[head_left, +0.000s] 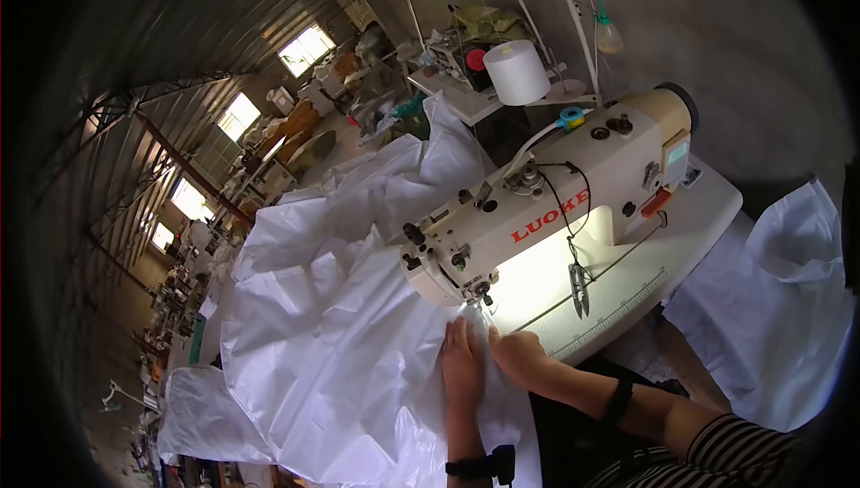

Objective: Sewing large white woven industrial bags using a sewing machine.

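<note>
A striped sleeve (739,441) leads to the right hand (520,355), grip unclear; the left hand (461,364) presses flat on white sheeting (336,345), seemingly mid-sewing; next needs even feeding.

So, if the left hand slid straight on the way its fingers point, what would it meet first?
Probably the needle end of the sewing machine: the left hand lies on the white sheet, aimed that way. Height is unclear, so fingertips might slip underneath.

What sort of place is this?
Probably a sewing workshop: there's a large sewing machine, white sheeting spread beneath its needle end, and a big white thread cone beyond it.
</note>
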The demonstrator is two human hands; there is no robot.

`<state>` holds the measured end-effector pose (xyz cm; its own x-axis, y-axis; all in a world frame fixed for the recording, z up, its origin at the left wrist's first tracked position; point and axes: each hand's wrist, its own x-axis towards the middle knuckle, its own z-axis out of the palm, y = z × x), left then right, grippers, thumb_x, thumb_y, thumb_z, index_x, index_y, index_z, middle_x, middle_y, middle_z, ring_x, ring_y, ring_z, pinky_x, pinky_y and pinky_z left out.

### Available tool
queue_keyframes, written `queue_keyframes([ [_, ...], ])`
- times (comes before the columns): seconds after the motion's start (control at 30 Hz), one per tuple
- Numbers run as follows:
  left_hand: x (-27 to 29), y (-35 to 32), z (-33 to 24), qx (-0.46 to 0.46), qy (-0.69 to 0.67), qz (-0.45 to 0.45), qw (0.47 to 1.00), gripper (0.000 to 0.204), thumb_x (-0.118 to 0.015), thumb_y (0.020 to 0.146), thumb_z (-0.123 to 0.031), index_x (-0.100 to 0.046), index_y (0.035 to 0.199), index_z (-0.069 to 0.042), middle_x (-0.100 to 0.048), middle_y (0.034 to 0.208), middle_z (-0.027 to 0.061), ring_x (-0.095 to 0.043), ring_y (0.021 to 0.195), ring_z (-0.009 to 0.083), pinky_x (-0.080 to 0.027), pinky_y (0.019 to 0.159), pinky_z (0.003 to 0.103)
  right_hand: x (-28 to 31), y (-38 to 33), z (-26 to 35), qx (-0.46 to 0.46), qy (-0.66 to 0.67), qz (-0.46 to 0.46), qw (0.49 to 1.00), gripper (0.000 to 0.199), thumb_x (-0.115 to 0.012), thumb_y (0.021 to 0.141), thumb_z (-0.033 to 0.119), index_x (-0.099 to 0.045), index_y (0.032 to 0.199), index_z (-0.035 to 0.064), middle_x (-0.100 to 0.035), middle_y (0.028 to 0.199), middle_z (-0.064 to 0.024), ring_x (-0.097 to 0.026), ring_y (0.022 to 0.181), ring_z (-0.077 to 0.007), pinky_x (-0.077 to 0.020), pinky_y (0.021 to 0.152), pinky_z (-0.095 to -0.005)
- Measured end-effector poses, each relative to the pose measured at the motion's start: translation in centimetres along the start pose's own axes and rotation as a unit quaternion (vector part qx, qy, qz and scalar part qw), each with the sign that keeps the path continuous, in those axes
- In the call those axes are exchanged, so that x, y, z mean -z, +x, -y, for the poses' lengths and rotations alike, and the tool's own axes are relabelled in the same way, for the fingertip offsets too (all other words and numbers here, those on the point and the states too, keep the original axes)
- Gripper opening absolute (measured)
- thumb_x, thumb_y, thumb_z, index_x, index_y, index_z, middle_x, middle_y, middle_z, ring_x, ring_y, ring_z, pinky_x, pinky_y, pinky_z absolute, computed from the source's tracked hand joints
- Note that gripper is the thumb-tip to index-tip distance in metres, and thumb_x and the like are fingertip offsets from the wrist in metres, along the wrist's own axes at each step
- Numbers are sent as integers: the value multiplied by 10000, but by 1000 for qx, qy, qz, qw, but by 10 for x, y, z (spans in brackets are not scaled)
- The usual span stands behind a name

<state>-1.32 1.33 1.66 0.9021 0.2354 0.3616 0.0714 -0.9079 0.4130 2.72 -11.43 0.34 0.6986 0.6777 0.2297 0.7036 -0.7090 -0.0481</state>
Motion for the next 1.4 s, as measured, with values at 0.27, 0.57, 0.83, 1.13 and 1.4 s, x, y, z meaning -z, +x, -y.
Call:
queue_keyframes([
  [0.27, -30, 22, 6, 57, 70, -79, 993, 676, -755, 771, -447, -518, 1225, -5, -588, 1244, 176, -510, 1248, 339, -413, 1021, 457, 9, 31, -80, 35, 292, 15, 956, 232, -462, 979, 181, -659, 1065, 92, -692, 747, -88, -676, 628, -263, -530, 591, -370],
  [0.57, -27, 24, 11, 22, 32, -87, 995, 635, -790, 727, -426, -546, 1167, -39, -586, 1196, 133, -554, 1142, 337, -425, 968, 454, 39, 55, -98, -33, 445, -81, 891, 318, -528, 993, 321, -708, 924, 69, -657, 631, -34, -640, 544, -161, -499, 568, -322],
  [0.83, -20, 8, 5, 14, 35, -46, 998, 710, -800, 718, -435, -545, 1247, -37, -532, 1334, 133, -459, 1296, 306, -344, 1064, 461, 43, 51, -95, -49, 475, -77, 875, 314, -531, 993, 313, -715, 886, 83, -646, 606, -26, -630, 533, -165, -489, 561, -318],
  [1.13, -15, 10, 8, 23, 27, -14, 999, 755, -790, 724, -475, -540, 1283, -35, -502, 1384, 138, -414, 1344, 301, -312, 1092, 460, 39, 51, -91, -55, 490, -88, 866, 326, -524, 996, 326, -718, 893, 85, -643, 597, -28, -636, 539, -168, -490, 567, -323],
  [1.4, -19, 8, 12, 14, 22, -12, 1000, 801, -769, 728, -530, -530, 1310, -33, -483, 1407, 146, -397, 1360, 311, -292, 1105, 474, 46, 35, -99, -8, 425, -110, 898, 252, -576, 963, 292, -710, 909, 85, -661, 631, -49, -662, 579, -208, -508, 582, -345],
])
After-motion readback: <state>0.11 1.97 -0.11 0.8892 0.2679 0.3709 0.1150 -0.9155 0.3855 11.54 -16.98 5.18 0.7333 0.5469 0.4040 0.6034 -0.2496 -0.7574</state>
